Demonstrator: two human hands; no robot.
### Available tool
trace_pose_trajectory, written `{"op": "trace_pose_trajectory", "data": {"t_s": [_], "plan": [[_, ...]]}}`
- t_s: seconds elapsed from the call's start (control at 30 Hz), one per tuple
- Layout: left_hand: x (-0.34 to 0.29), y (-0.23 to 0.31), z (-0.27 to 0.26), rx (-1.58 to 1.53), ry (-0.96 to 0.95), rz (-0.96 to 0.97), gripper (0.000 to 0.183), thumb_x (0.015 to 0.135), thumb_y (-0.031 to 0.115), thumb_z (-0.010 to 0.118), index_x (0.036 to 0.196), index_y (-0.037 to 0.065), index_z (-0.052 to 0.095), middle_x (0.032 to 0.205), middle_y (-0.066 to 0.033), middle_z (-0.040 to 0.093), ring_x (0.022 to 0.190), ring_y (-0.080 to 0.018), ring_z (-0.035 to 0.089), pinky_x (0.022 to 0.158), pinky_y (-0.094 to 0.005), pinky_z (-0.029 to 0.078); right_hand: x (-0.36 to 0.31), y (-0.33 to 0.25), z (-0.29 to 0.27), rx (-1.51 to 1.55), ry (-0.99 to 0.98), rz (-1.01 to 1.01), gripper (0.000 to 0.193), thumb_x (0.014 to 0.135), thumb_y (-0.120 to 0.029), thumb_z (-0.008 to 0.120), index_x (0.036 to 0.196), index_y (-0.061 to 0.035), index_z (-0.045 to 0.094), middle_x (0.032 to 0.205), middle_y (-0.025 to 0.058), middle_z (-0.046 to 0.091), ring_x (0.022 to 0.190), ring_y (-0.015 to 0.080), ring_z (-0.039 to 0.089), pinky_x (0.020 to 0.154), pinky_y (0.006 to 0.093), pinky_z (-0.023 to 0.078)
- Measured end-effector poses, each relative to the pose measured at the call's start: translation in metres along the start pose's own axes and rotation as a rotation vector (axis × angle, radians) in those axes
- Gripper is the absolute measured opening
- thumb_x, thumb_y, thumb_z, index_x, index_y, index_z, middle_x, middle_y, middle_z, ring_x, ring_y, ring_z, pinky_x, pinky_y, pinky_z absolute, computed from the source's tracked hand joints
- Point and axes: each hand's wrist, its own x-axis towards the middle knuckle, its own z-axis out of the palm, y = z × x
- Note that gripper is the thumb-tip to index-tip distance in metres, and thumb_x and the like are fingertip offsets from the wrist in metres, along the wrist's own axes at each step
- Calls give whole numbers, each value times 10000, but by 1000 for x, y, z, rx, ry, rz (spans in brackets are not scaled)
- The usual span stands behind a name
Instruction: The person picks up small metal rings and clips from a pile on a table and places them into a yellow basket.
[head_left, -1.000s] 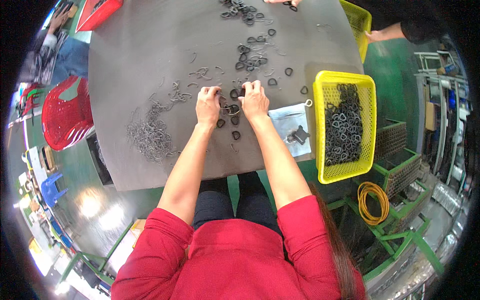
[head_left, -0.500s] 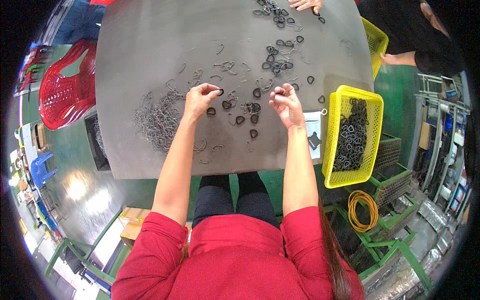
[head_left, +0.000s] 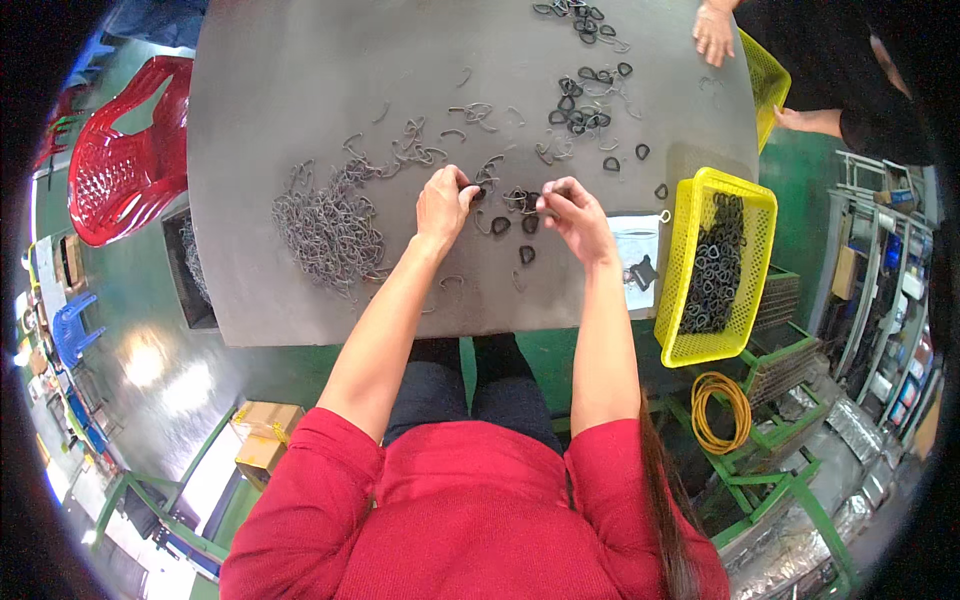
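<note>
Bent to a pinch at thumb and fingertips with the left hand (head_left: 441, 206), right at a small dark ring (head_left: 480, 194); cannot tell for sure whether gripping or only touching. Curled likewise with the right hand (head_left: 582, 222), beside clustered rings and hooks (head_left: 520, 200); cannot tell whether grasping one. Working by fingertips alone, probably to suit such small, tangle-prone pieces. Just nearer, strewn with a few loose rings (head_left: 527, 255). To the left, heaped with thin grey hooks (head_left: 335, 235), apparently set apart from the rings. To the right, past a pale flat bag (head_left: 640, 235), furnished with a yellow basket (head_left: 703, 350) of black rings (head_left: 712, 270), perhaps placed there for a short reach. Farther off on the grey table (head_left: 260, 100), scattered with more rings (head_left: 582, 121).
</note>
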Motion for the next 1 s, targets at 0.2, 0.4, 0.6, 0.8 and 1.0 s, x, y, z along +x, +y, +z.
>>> {"op": "trace_pose_trajectory", "data": {"t_s": [0.2, 0.4, 0.6, 0.8, 1.0], "plan": [[-5, -10, -53, -854, -580, -380, 169, 796, 186, 686, 871, 67, 592, 762, 26, 545, 677, -59, 484, 556, -218, 407, -1, 23, -22, -98, -72, 87, 122, 849, -171, 624, 842, -87, 536, 768, 11, 547, 606, 110, 506, 539, 214, 394], [-10, -24, -80, -1258, -478, -519, 168, 828, 237, 651, 859, 88, 581, 751, 13, 586, 709, -97, 561, 566, -224, 437, -3, 62, 29, -1350, 178, -494, 224, 741, -214, 706, 807, -48, 572, 741, 93, 609, 710, 253, 600, 635, 388, 457], [-31, -10, -35, -28, -71, -198, 301, 725, 277, 724, 901, 75, 589, 714, -49, 583, 683, -218, 592, 626, -353, 469, -18, 34, 1, -427, -88, 172, 135, 779, -153, 676, 774, -88, 558, 741, -37, 567, 724, 122, 604, 574, 235, 429], [-35, -20, -29, 20, -80, -48, 241, 750, 192, 698, 896, 53, 567, 790, -86, 566, 752, -246, 591, 669, -364, 468, -7, 35, -39, -132, 106, 63, 158, 793, -183, 681, 849, -107, 554, 765, -19, 591, 707, 112, 609, 562, 230, 434], [-57, -9, -28, 65, -24, 74, 287, 758, 232, 687, 924, 67, 521, 917, -92, 536, 841, -288, 580, 700, -411, 474, 29, 34, 3, -1123, 266, -252, 299, 699, -239, 749, 880, -36, 624, 739, 52, 633, 603, 147, 579, 579, 280, 455]]}}
